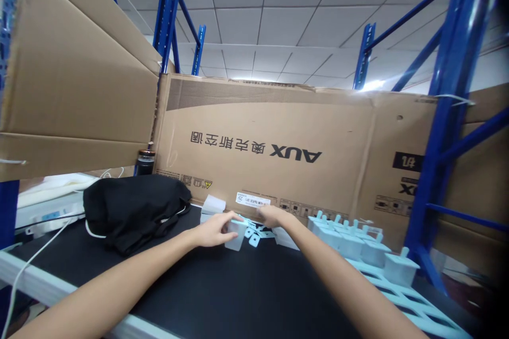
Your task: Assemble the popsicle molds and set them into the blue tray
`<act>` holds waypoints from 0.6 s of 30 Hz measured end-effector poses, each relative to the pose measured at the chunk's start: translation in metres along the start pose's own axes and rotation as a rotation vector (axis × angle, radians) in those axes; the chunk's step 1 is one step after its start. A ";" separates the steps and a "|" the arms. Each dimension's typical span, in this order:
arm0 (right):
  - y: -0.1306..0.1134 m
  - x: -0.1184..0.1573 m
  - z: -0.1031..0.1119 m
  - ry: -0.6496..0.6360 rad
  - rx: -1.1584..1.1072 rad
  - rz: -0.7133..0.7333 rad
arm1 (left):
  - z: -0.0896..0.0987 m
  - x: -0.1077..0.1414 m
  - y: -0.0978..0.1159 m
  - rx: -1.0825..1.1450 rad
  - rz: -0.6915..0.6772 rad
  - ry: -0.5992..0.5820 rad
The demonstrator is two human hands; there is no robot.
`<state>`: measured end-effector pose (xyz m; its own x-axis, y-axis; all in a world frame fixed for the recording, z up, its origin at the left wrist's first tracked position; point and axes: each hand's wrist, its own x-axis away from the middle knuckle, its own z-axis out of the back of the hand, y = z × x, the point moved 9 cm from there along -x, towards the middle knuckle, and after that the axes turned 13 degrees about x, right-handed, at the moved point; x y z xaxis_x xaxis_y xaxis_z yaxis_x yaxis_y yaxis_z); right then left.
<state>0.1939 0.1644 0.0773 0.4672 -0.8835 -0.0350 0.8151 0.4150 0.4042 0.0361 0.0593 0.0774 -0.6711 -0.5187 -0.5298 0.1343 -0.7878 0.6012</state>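
Observation:
My left hand [218, 230] is closed on a translucent white mold cup [235, 237] with a light blue rim, held a little above the black table. Several light blue flat pieces with small holes [253, 238] lie in a loose pile just right of the cup. Over the back of that pile reaches my right hand [272, 216], its fingertips bent down; whether anything is between them is hidden. A translucent cup [285, 239] lies beneath my right wrist, and another pale one [213, 205] sits behind my left hand.
On the right, a light blue rack [410, 296] bears several cups with stick-handled lids [349, 245]. A black cloth bundle [133, 211] lies on the left, near a dark jar [145, 162]. Cardboard walls [254, 137] and blue metal posts [453, 90] enclose the black table [234, 296].

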 end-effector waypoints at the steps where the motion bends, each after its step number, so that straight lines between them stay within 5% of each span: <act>1: -0.002 -0.004 -0.009 -0.031 0.021 0.008 | -0.003 0.000 -0.001 0.006 0.005 -0.003; 4: -0.012 -0.013 -0.024 -0.053 0.078 0.030 | -0.012 0.001 -0.004 0.014 0.017 -0.016; 9: -0.024 -0.013 -0.019 -0.029 0.133 0.052 | -0.018 0.004 -0.005 0.033 0.035 0.031; 18: 0.007 0.013 0.051 0.005 -0.035 -0.016 | -0.024 0.002 -0.010 0.153 0.033 0.088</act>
<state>0.1882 0.1445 0.1258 0.4558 -0.8889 -0.0453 0.8338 0.4086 0.3712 0.0508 0.0581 0.0563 -0.6008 -0.5760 -0.5542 0.0384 -0.7133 0.6998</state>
